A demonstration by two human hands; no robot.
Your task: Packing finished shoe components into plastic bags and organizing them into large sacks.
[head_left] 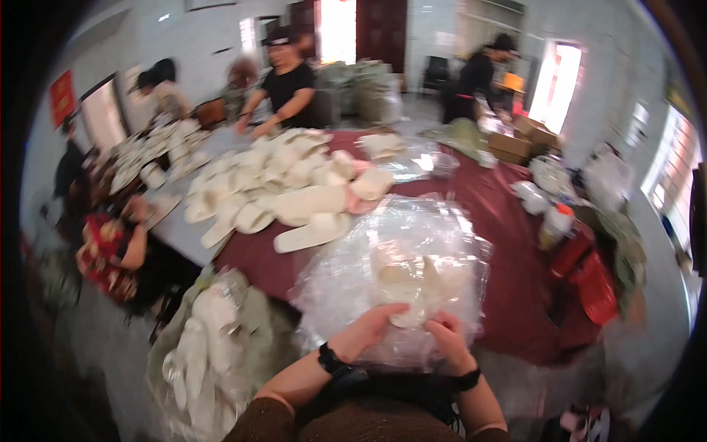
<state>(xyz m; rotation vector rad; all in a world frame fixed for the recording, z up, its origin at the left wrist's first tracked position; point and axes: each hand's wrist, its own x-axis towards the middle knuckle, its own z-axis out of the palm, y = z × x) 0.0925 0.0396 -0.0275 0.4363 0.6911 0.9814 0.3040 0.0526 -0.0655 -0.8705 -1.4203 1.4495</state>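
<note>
Currently, left hand [368, 329] and right hand [448, 340] both grip, fingers curled, a pale slipper pair [412, 291] inside a clear plastic bag [398, 250]. Bag rests on the dark red table [508, 295], near edge; loose slipper pile [287, 184] lies beyond.

Packing workshop, long table [508, 295] heaped with white slippers [294, 193], seated workers [287, 85], cardboard boxes [515, 144]

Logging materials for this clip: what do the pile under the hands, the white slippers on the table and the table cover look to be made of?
Pile of bags: thin clear plastic film, glossy and crinkled, see-through. White slippers: soft matte fabric or foam, likely; too blurred to settle. Table cover: dark red cloth, dull, apparently woven. Both hands, left hand and right hand, grip a pale slipper through the film.
</note>
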